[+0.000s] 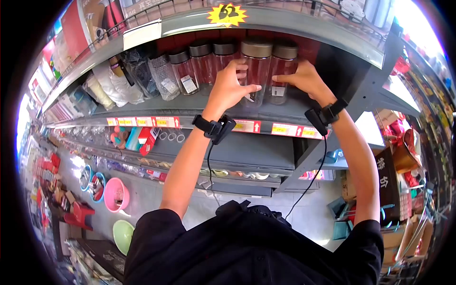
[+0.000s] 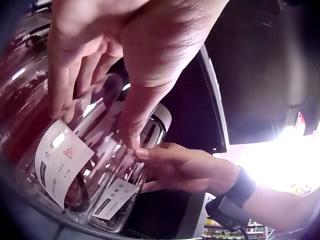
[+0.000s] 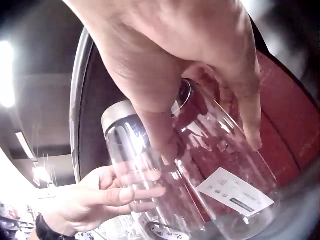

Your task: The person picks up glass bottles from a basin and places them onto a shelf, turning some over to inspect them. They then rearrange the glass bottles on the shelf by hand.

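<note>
Two tall clear jars with grey-brown lids stand side by side on the shelf. My left hand (image 1: 230, 88) is at the front jar (image 1: 256, 71), its fingers along the left side and its thumb across the front. To the right, my right hand (image 1: 306, 80) grips the other jar (image 1: 285, 66), thumb on the near side. In the right wrist view the right hand (image 3: 180, 65) spans a jar with a white label (image 3: 235, 192). The left wrist view has the left hand (image 2: 125, 55) curved over clear plastic, its thumb close to the right fingertips.
More dark-lidded jars (image 1: 201, 61) stand to the left, beside bubble-wrapped goods (image 1: 164, 78). A shelf edge with a yellow price star (image 1: 227, 15) overhangs the jars. Red price tags (image 1: 244, 126) line the lower edge. A dark upright (image 1: 365, 88) rises at the right.
</note>
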Motion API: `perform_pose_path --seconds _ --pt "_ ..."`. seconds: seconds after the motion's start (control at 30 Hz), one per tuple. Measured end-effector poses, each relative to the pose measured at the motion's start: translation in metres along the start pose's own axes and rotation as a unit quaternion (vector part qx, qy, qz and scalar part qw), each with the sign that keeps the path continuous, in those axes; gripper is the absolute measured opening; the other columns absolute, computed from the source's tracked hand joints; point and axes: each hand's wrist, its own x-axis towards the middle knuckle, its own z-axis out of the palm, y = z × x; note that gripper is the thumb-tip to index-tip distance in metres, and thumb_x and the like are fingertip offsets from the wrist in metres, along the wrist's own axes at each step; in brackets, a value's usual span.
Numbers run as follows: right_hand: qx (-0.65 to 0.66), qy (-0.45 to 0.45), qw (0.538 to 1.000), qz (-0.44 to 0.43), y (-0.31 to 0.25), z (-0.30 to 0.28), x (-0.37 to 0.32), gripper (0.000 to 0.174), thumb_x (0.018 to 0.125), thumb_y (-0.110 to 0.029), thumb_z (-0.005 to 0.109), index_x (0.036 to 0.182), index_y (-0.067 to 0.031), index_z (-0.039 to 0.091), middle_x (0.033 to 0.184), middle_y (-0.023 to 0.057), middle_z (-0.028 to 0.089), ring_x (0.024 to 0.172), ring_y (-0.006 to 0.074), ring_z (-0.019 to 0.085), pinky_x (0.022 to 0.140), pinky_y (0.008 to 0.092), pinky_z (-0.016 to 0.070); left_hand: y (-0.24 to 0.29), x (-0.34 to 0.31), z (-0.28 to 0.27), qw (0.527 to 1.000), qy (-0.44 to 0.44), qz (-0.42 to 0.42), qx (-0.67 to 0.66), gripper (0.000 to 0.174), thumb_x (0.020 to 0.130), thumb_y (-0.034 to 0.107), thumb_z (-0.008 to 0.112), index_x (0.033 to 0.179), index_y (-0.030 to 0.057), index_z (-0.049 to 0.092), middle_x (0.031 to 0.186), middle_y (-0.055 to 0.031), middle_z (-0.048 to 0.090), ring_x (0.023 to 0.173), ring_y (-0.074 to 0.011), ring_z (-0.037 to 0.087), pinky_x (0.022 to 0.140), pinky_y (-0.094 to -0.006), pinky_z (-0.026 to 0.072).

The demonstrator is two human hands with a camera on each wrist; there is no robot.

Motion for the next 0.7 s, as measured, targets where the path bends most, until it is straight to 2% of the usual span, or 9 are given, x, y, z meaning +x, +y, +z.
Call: perform_pose_path --seconds 0.17,0.27,0.33,0.37,0.43,0.5,0.53,0.57,0.7 --pt "0.018 -0.068 0.996 0.045 0.038 0.013 0.03 0.05 0.074 -0.025 0.088 0.111 -0.0001 0.067 0.092 0.0057 0.069 0.076 0.0123 0.059 0.064 0.0286 0.0491 -0.018 0.005 0.024 0.998 0.046 -0.017 0.044 0.089 0.069 0.018 0.092 0.141 -0.0045 0.044 0.135 -0.025 0.06 0.124 -0.0355 0.061 0.1 -0.0427 0.0534" --pt "0.022 -0.079 0.995 0.059 0.048 0.019 0.042 0.051 0.074 -0.024 0.088 0.114 -0.0002 0.067 0.095 0.0064 0.07 0.077 0.0137 0.06 0.066 0.0291 0.0494 -0.026 0.007 0.033 0.995 0.057 -0.028 0.075 0.092 0.072 0.019 0.091 0.146 -0.0026 0.04 0.138 -0.0229 0.057 0.126 -0.0335 0.06 0.101 -0.0426 0.0525" --pt "0.063 -0.115 0.99 0.049 0.046 0.015 0.046 0.065 0.069 -0.03 0.09 0.119 0.004 0.064 0.11 0.0165 0.07 0.098 0.0264 0.065 0.084 0.0348 0.0511 -0.031 0.014 0.035 0.995 0.056 -0.042 0.074 0.094 0.073 0.018 0.091 0.147 -0.0028 0.038 0.141 -0.0231 0.056 0.127 -0.0343 0.059 0.102 -0.043 0.0522" --pt "0.084 -0.134 0.986 0.044 0.046 0.014 0.048 0.073 0.066 -0.033 0.091 0.121 0.0061 0.063 0.118 0.0216 0.07 0.109 0.0328 0.068 0.093 0.0376 0.0519 -0.035 0.016 0.036 0.993 0.064 -0.03 0.097 0.092 0.072 0.02 0.091 0.146 -0.0032 0.04 0.138 -0.0231 0.058 0.125 -0.0341 0.061 0.101 -0.0425 0.0526" --pt "0.087 -0.107 0.99 0.009 0.061 0.022 0.056 0.073 0.066 -0.033 0.091 0.121 0.006 0.063 0.119 0.0226 0.07 0.11 0.0341 0.068 0.094 0.0383 0.0523 -0.036 0.02 0.038 0.987 0.079 -0.006 0.143 0.09 0.072 0.024 0.091 0.143 -0.0041 0.043 0.132 -0.0232 0.062 0.121 -0.0337 0.064 0.099 -0.0416 0.0534" --pt "0.059 -0.07 0.996 -0.013 0.075 0.031 0.066 0.075 0.065 -0.035 0.091 0.121 0.0061 0.062 0.12 0.0258 0.068 0.114 0.0373 0.066 0.096 0.0398 0.052 -0.018 0.022 0.038 0.964 0.078 -0.064 0.247 0.086 0.071 0.031 0.092 0.138 -0.0045 0.051 0.123 -0.0236 0.067 0.114 -0.0339 0.067 0.095 -0.0408 0.0546" --pt "0.031 -0.064 0.997 -0.014 0.07 0.029 0.066 0.076 0.065 -0.037 0.091 0.122 0.0063 0.062 0.121 0.0267 0.068 0.114 0.038 0.065 0.096 0.0402 0.0518 -0.006 0.022 0.038 0.947 0.077 -0.094 0.297 0.084 0.07 0.035 0.092 0.135 -0.0046 0.054 0.118 -0.0237 0.069 0.11 -0.034 0.069 0.093 -0.0405 0.0551" --pt "0.003 -0.059 0.998 -0.014 0.065 0.026 0.064 0.078 0.065 -0.038 0.091 0.122 0.0064 0.062 0.121 0.0275 0.067 0.115 0.0388 0.065 0.096 0.0405 0.0516 0.001 0.021 0.04 0.918 0.104 -0.081 0.375 0.076 0.066 0.043 0.091 0.121 -0.003 0.065 0.098 -0.0228 0.073 0.098 -0.037 0.071 0.084 -0.0422 0.0568" --pt "-0.034 -0.07 0.997 -0.016 0.068 0.028 0.063 0.077 0.067 -0.047 0.089 0.114 0.0085 0.065 0.113 0.0304 0.068 0.109 0.0421 0.066 0.093 0.0431 0.0529 0.007 0.026 0.046 0.898 0.114 -0.102 0.412 0.064 0.065 0.041 0.092 0.107 -0.001 0.067 0.083 -0.0214 0.072 0.09 -0.0416 0.07 0.076 -0.0481 0.0573"
